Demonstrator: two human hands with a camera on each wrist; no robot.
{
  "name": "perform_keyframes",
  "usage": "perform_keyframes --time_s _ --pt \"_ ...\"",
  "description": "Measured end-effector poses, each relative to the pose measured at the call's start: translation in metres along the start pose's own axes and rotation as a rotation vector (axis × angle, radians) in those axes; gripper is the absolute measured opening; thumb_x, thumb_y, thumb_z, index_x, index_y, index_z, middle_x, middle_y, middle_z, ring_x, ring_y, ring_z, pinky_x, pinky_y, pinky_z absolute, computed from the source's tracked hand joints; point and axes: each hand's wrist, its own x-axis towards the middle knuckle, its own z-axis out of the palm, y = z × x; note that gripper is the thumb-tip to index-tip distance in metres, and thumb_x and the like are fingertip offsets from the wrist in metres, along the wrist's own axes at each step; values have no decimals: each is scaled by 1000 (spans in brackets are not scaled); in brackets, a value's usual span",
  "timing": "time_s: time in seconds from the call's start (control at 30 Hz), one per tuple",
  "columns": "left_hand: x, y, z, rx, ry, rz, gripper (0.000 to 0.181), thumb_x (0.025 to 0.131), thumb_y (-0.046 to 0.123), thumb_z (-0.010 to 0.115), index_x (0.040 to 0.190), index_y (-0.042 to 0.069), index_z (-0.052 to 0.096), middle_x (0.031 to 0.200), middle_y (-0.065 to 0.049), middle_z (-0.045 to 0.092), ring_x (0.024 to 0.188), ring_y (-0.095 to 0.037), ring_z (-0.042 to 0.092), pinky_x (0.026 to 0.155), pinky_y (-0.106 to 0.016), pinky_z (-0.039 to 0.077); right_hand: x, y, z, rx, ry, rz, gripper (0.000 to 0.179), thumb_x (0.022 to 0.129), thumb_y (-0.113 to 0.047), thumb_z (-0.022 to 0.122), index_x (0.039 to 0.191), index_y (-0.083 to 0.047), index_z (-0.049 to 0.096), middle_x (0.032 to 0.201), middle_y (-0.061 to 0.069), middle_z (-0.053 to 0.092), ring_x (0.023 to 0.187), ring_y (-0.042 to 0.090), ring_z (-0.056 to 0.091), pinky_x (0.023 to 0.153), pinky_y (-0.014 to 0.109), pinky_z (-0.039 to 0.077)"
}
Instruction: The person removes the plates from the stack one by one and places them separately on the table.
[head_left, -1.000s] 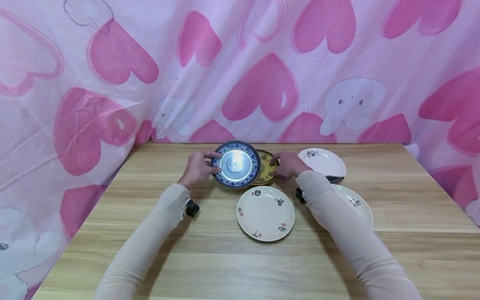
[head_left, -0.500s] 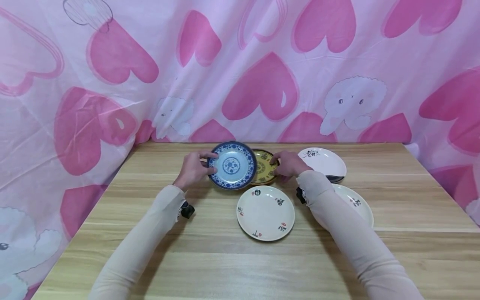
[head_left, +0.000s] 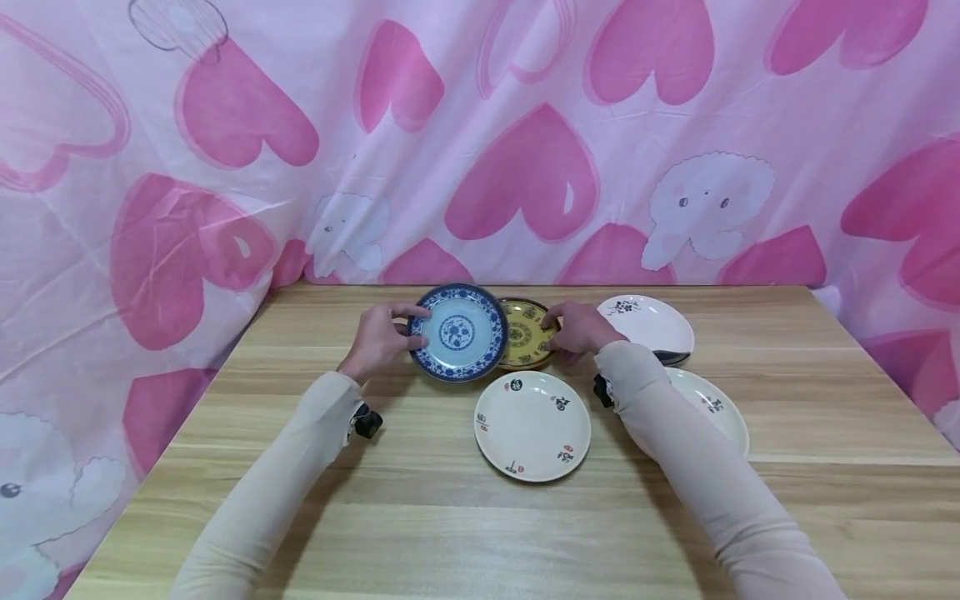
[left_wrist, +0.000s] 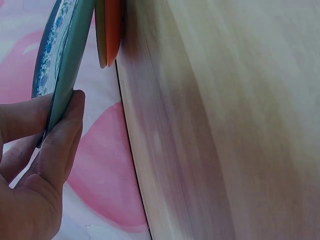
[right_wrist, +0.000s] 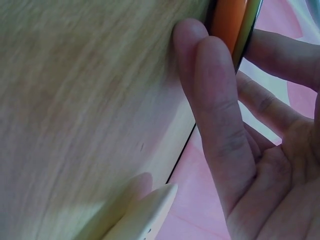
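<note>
My left hand [head_left: 375, 340] pinches the left rim of a blue-and-white patterned plate [head_left: 459, 333]. In the left wrist view this plate [left_wrist: 75, 55] stands off the wooden tabletop [left_wrist: 225, 100], with fingers on both its faces. Its right side overlaps a yellow patterned plate [head_left: 528, 333] in the head view. My right hand [head_left: 579, 327] grips the yellow plate's right rim. Seen edge-on in the right wrist view, an orange layer [right_wrist: 230, 25] lies beneath the yellow one, and the fingers reach around both.
A round white plate with small printed characters [head_left: 532, 429] lies in front of the two held plates. To the right are another white plate [head_left: 708, 408], partly behind my right forearm, and a white plate with a dark flower print [head_left: 651, 325]. A pink heart-print cloth [head_left: 525, 183] hangs behind.
My left hand has drawn the blue-and-white plate a little to the left, uncovering more of the yellow plate. The right hand holds its place at the yellow rim.
</note>
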Motion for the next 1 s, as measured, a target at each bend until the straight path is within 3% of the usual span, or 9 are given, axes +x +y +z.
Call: perform_keyframes --time_s 0.5,1.0 --pt "-3 -2 -3 54 -8 30 45 70 0 75 110 19 67 134 -5 54 98 -26 65 74 -26 57 -1 -1 -1 12 6 0 46 82 -8 65 125 -8 52 119 26 53 62 21 68 57 29 57" --pt "-3 -4 -7 109 -39 21 44 68 0 76 108 19 68 134 -5 54 101 -25 62 78 -27 56 0 -2 1 31 5 -6 45 81 -6 65 124 -7 53 115 26 54 60 20 68 57 29 57"
